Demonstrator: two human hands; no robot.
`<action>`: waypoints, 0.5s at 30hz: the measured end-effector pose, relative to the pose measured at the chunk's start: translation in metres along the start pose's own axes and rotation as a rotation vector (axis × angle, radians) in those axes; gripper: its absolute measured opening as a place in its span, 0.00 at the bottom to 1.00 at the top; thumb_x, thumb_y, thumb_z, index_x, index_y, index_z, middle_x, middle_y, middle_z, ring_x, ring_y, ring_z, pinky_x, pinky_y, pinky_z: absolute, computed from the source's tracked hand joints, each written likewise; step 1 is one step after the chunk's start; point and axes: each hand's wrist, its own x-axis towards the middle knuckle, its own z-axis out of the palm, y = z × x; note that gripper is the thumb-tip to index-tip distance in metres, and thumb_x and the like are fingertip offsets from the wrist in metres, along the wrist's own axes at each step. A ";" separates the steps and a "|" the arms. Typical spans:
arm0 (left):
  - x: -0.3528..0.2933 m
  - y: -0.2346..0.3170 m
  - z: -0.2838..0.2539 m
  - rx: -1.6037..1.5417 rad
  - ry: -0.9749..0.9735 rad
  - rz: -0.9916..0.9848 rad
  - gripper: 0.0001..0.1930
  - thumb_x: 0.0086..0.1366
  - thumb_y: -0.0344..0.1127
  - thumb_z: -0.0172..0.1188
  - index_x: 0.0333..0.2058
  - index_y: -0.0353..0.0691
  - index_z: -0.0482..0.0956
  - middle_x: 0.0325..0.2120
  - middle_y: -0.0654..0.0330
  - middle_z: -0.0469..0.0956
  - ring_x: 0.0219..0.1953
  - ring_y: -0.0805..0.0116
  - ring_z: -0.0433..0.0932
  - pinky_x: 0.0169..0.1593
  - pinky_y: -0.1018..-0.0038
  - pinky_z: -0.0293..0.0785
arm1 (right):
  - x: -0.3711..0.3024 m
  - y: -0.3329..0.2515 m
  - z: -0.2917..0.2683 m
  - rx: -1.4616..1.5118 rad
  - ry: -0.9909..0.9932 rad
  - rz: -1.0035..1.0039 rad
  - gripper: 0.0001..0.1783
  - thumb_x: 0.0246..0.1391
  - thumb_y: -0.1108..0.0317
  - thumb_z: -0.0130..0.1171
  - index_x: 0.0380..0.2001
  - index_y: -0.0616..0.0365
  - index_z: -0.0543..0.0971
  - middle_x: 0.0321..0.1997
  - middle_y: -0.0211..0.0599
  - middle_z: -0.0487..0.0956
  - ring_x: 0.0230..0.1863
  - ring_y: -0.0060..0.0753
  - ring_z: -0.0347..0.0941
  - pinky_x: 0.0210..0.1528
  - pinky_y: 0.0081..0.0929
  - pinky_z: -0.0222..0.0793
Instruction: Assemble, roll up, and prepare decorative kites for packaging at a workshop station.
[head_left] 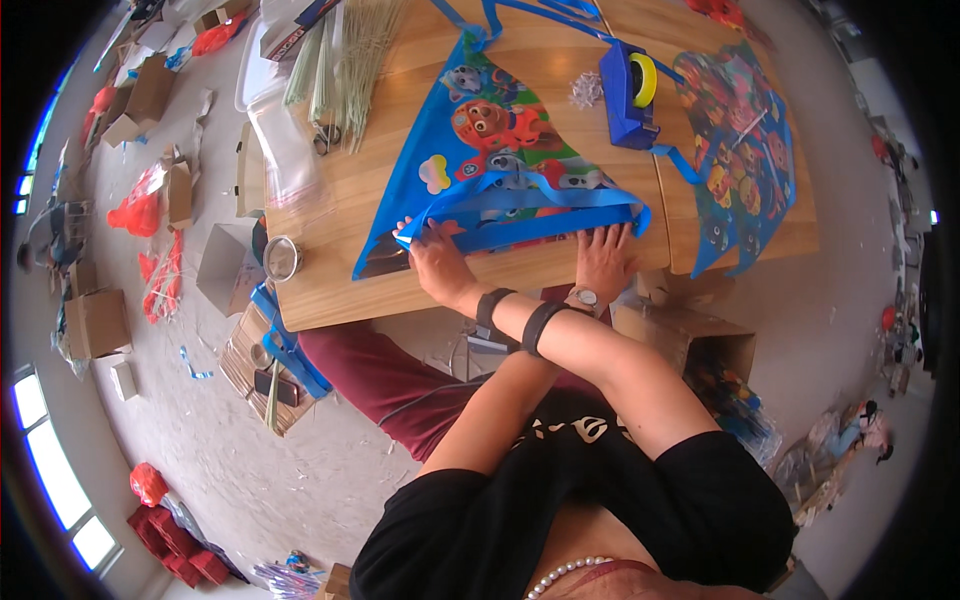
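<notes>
My forearms cross over the near edge of the wooden table. A triangular blue kite sail (415, 160) with cartoon animals printed on it lies there, and a blue ribbon strip (500, 233) loops along its near edge. My right hand (440, 262), reaching over to the left, is closed on the strip near the sail's near left corner; a small white tip shows by its fingers. Across to the right, my left hand (604, 258) lies with fingers stretched out at the near edge of the loop. It wears a watch (585, 297).
A blue tape dispenser (625, 100) with yellow tape stands at the far right, beside another printed kite (735, 160). Bundled pale sticks (340, 70), scissors (325, 138) and a clear cup (283, 258) are on the left. An open carton (690, 335) stands below the table's right side.
</notes>
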 end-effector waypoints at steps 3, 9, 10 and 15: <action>-0.001 -0.001 0.001 0.007 0.024 0.008 0.38 0.69 0.61 0.57 0.70 0.45 0.66 0.63 0.56 0.71 0.66 0.52 0.66 0.70 0.37 0.52 | -0.002 -0.002 0.002 -0.036 -0.022 0.002 0.28 0.63 0.74 0.47 0.67 0.65 0.71 0.70 0.51 0.73 0.75 0.50 0.64 0.79 0.52 0.49; 0.000 -0.001 0.000 -0.012 0.018 0.012 0.38 0.69 0.61 0.57 0.70 0.44 0.66 0.63 0.56 0.71 0.67 0.52 0.65 0.70 0.37 0.51 | -0.004 -0.009 0.001 -0.115 -0.053 0.002 0.29 0.63 0.73 0.46 0.68 0.62 0.71 0.73 0.49 0.71 0.78 0.46 0.60 0.80 0.53 0.45; 0.000 -0.001 -0.001 -0.007 0.087 0.023 0.38 0.69 0.61 0.57 0.70 0.44 0.66 0.63 0.56 0.71 0.67 0.52 0.65 0.70 0.37 0.51 | -0.004 -0.010 0.000 -0.136 -0.084 0.015 0.29 0.63 0.73 0.46 0.68 0.62 0.71 0.73 0.49 0.71 0.77 0.46 0.60 0.80 0.53 0.45; 0.000 -0.001 -0.005 0.008 0.007 0.027 0.40 0.70 0.62 0.55 0.72 0.43 0.64 0.67 0.56 0.69 0.70 0.52 0.62 0.71 0.36 0.49 | 0.000 -0.012 -0.007 -0.172 -0.033 -0.010 0.28 0.63 0.72 0.46 0.67 0.61 0.72 0.71 0.48 0.73 0.76 0.45 0.62 0.79 0.56 0.47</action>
